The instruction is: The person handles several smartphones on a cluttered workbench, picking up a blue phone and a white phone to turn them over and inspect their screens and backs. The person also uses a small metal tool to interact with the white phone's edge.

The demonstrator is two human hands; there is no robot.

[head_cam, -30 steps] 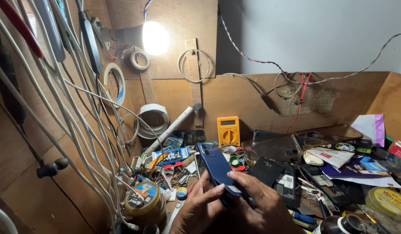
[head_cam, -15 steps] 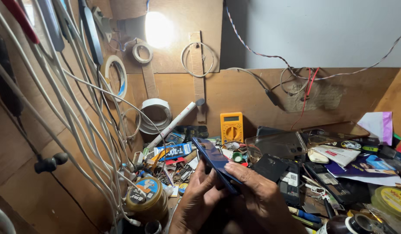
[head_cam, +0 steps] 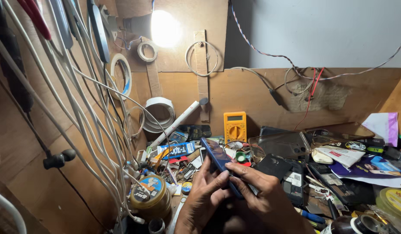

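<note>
- While the lamp (head_cam: pixel 165 28) is shining from the wooden back wall, 2 bare hands are meeting low over the cluttered bench (head_cam: pixel 347 199).
- The left hand (head_cam: pixel 204 190) is closing its fingers round the lower end of a dark blue phone (head_cam: pixel 217 160), thumb pressing its near edge.
- The right hand (head_cam: pixel 261 186) is curling over the same end from the other side, fingertips (head_cam: pixel 235 167) lying on the phone's face.
- The phone is standing tilted between both hands, its upper end pointing towards a yellow multimeter (head_cam: pixel 234 126).
- A round tin (head_cam: pixel 150 197) is sitting just left of the left hand, white cables (head_cam: pixel 79 108) hanging above it.
</note>
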